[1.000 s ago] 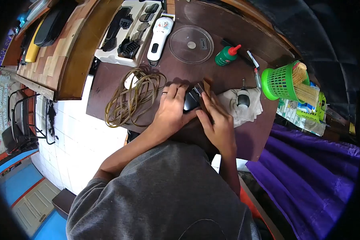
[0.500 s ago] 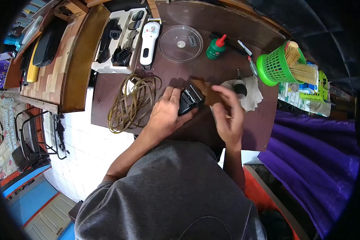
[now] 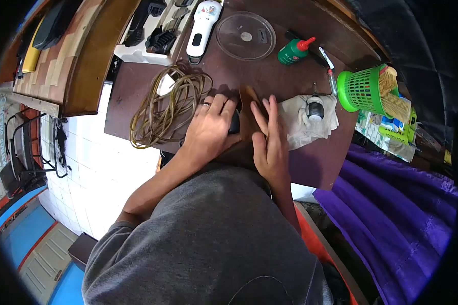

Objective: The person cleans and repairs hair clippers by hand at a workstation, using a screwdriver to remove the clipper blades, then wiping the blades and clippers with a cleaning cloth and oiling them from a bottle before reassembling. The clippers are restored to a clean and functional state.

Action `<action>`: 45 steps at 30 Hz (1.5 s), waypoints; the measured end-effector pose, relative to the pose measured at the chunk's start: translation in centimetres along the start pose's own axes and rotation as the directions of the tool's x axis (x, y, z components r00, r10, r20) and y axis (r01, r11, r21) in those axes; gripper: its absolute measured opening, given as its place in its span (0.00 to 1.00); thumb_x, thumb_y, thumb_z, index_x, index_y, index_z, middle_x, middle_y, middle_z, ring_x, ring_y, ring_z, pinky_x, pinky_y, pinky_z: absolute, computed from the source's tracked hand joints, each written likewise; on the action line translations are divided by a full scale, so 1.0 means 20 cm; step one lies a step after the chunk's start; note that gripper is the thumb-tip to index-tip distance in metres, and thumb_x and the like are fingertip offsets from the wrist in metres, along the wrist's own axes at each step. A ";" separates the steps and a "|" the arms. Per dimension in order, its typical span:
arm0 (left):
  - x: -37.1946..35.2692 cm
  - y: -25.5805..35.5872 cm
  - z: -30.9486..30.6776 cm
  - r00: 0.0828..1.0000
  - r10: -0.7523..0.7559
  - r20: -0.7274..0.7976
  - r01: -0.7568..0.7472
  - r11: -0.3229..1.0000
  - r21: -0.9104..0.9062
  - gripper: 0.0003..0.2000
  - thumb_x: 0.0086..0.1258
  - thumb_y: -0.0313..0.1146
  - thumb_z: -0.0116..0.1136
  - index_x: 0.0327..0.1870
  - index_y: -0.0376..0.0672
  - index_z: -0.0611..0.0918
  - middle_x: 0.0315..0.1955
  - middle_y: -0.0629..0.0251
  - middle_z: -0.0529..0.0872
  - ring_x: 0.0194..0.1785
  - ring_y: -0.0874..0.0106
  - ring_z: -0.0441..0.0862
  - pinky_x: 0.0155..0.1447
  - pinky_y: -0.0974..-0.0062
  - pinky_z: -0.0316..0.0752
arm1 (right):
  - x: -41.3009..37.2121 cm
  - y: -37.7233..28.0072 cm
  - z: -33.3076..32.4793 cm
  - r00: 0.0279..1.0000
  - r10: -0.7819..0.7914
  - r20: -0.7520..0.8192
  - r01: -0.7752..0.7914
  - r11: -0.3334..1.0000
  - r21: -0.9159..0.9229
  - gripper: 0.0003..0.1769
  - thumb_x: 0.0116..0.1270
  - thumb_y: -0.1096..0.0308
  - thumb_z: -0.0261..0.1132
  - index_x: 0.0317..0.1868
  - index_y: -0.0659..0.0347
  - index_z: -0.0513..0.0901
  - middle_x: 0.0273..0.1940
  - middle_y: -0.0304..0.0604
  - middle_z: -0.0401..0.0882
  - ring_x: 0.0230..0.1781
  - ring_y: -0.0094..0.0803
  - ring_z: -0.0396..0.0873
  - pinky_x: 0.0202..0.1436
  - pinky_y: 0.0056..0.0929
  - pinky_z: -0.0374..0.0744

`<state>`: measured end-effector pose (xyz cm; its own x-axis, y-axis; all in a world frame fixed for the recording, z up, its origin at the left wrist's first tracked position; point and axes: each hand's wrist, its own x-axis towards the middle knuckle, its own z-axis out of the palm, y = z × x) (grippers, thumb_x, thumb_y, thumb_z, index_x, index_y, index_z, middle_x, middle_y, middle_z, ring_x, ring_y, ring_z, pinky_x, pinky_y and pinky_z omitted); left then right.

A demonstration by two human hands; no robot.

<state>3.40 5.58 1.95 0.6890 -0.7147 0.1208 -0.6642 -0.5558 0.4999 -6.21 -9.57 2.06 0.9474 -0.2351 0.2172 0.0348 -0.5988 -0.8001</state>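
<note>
My left hand [image 3: 211, 121] is wrapped over a black hair clipper [image 3: 235, 122], covering most of it; its silvery head is turned out of sight. Just right of the clipper, a thin brown sheet [image 3: 248, 104] stands on edge between my two hands. My right hand [image 3: 272, 145] is beside the sheet, its fingers stretched and slightly apart. Whether those fingers touch the sheet is hard to tell. To the right, a small black cylindrical part [image 3: 316, 111] with a thin stem rests on a crumpled white cloth [image 3: 297, 129].
A coiled cord [image 3: 160, 109] lies at left. Behind are a white clipper [image 3: 203, 29], a clear round dish [image 3: 234, 38] with small items, a tray of clipper parts [image 3: 140, 53] and a green red-capped bottle [image 3: 292, 52]. A green basket [image 3: 359, 91] of combs stands at right.
My right hand has moved left toward my left hand, and its fingers have straightened. The clipper has turned so its silvery head no longer shows. The camera view has shifted.
</note>
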 end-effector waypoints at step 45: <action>0.01 -0.02 -0.01 0.992 -0.079 0.102 0.088 0.992 -0.086 0.37 0.47 0.39 0.79 0.61 0.38 0.76 0.55 0.53 0.76 0.59 0.52 0.76 0.62 0.59 0.74 | 0.04 0.07 0.01 0.997 0.024 0.072 -0.010 0.981 -0.193 0.27 0.73 0.61 0.62 0.71 0.52 0.76 0.79 0.60 0.55 0.78 0.62 0.55 0.75 0.53 0.61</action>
<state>3.94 5.74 1.98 0.7059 -0.7083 -0.0074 -0.5738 -0.5779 0.5803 -5.33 -10.40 1.06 0.9685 -0.1936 0.1566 -0.0368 -0.7332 -0.6790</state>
